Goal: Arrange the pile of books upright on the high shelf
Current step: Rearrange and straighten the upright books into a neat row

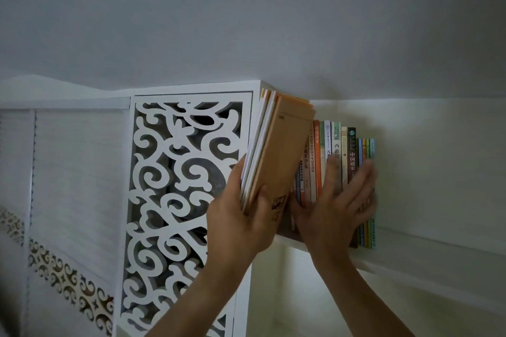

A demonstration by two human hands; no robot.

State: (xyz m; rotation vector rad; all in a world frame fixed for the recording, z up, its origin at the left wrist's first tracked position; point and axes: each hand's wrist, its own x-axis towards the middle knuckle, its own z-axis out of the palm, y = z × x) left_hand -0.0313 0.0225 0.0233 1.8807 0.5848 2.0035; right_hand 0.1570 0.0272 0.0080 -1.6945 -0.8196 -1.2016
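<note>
head view: upright books [339,172] on high shelf [427,252]

Plain grey-white ceiling [246,13] fills the upper half of the view, dim and evenly lit, darker toward the right corner. Pale wall [438,150] at right, slightly warmer in tone. White cabinet [191,89] at centre, its side a carved scroll panel [180,186] with cut-out swirls, dark behind the openings. Left of it, a white ribbed panel [76,172] with fine horizontal lines, crossed low down by a band of brown scroll pattern [65,279] running diagonally. No window or lamp in frame.
</note>
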